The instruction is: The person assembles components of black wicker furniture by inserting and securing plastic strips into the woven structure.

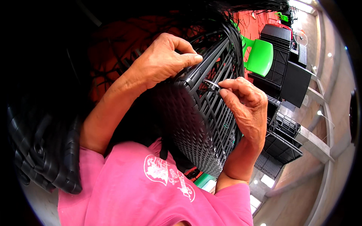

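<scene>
A dark, woven plastic furniture piece (pixel 200 132) stands tilted in front of me, one side closely woven and the other a lattice of open strips. At its upper corner, my left hand (pixel 164 62) rests along the smooth black rail (pixel 206 62), thumb and forefinger drawn together. Whatever that hand may hold is hidden. Just inside the corner, my right hand (pixel 246 103) pinches the end of a narrow flat strip (pixel 212 83), which shines pale in the light. A bundle of loose black strips (pixel 236 49) hangs over the far end of the piece.
Beyond the bundle is a bright green chair (pixel 261 56). Stacked black woven furniture (pixel 277 52) stands at the right, with more black frames (pixel 281 147) nearby. Loose strips lie across the red floor (pixel 256 22). A bulky black woven piece (pixel 45 150) is close at my left.
</scene>
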Demonstrator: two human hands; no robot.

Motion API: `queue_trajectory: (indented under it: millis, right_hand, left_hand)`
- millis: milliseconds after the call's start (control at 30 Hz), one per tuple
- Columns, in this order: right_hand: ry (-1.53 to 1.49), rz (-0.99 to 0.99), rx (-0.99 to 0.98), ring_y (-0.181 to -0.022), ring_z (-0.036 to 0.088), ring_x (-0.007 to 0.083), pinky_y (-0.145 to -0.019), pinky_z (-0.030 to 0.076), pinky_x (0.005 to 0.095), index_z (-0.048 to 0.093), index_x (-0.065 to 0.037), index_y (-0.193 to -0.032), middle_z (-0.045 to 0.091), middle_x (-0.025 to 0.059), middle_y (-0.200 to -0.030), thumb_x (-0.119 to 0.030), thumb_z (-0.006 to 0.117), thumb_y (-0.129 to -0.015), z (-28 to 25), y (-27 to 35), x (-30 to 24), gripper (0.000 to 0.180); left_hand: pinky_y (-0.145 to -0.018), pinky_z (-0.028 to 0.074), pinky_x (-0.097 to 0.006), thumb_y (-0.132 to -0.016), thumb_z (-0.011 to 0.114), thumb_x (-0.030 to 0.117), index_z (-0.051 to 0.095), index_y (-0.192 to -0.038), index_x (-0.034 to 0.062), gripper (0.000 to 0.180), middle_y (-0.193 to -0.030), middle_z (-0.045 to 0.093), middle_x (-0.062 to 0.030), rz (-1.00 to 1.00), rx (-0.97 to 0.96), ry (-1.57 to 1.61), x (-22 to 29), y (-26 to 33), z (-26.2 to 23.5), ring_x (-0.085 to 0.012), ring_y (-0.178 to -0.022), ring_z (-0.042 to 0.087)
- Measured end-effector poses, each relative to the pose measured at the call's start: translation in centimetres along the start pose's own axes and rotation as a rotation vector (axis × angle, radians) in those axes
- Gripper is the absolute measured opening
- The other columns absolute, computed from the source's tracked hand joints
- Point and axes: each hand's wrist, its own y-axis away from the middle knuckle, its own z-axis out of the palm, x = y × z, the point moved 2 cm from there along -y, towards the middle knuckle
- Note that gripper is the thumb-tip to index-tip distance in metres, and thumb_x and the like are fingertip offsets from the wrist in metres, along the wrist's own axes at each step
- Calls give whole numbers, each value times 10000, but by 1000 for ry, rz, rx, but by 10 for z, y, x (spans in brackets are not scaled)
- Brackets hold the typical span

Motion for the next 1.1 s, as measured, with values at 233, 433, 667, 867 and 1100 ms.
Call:
queue_trajectory:
  millis: [233, 433, 667, 867, 1100]
  right_hand:
    - [-52, 68, 42, -583, 530, 84, -539, 408, 232, 671, 35, -911, 565, 45, -711, 18, 681, -803, 7, 10, 2, 110]
    - [-73, 92, 68, -589, 523, 79, -546, 411, 228, 670, 32, -919, 559, 37, -712, 16, 678, -807, 12, 13, 3, 114]
    - [-65, 122, 74, -598, 513, 79, -551, 406, 223, 663, 35, -914, 553, 32, -719, 17, 659, -822, 18, 13, 4, 94]
    - [-157, 190, 130, -622, 512, 57, -566, 404, 211, 666, 36, -926, 576, 22, -756, 11, 646, -849, 21, 16, 10, 83]
    - [-343, 180, 289, -665, 494, 17, -581, 388, 169, 691, 22, -1001, 583, -40, -807, 9, 682, -869, 16, 13, 6, 133]
  left_hand:
    - [-438, 301, -183, -837, 759, 248, 674, -799, 38, 230, -601, 542, 41, -17, -66, -134, -2, -18, 1, -12, -507, 448]
    - [-462, 320, -179, -824, 757, 247, 687, -812, 36, 223, -594, 546, 39, -62, 2, -130, 2, -17, 4, -14, -526, 450]
    - [-398, 271, -156, -814, 753, 226, 654, -722, 53, 219, -553, 501, 57, -163, -103, 150, -15, -41, 3, 1, -465, 418]
    - [-412, 285, -148, -836, 721, 156, 668, -754, 34, 157, -611, 552, 41, -237, -138, 448, -21, -44, 3, -4, -481, 439]
    - [-464, 337, -134, -854, 709, 163, 690, -820, 24, 144, -717, 610, 28, -82, -244, 345, -17, -33, 0, -1, -558, 489]
